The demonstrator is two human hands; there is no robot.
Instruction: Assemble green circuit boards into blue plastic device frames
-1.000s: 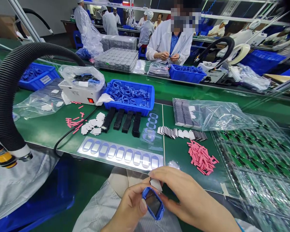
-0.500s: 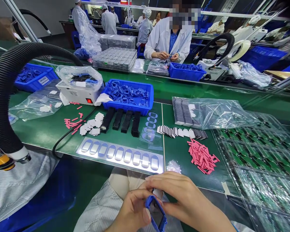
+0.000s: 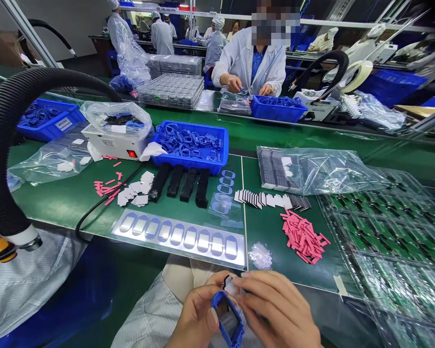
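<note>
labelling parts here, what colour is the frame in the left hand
Blue; the frame in the left hand shows in the head view.

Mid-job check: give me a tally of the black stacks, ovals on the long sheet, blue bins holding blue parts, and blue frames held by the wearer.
Black stacks: 4
Ovals on the long sheet: 9
Blue bins: 3
Held blue frame: 1
Total: 17

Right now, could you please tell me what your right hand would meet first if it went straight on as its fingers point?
The right hand would probably meet the small white piece first, then the left hand, though depth there is unclear.
</note>
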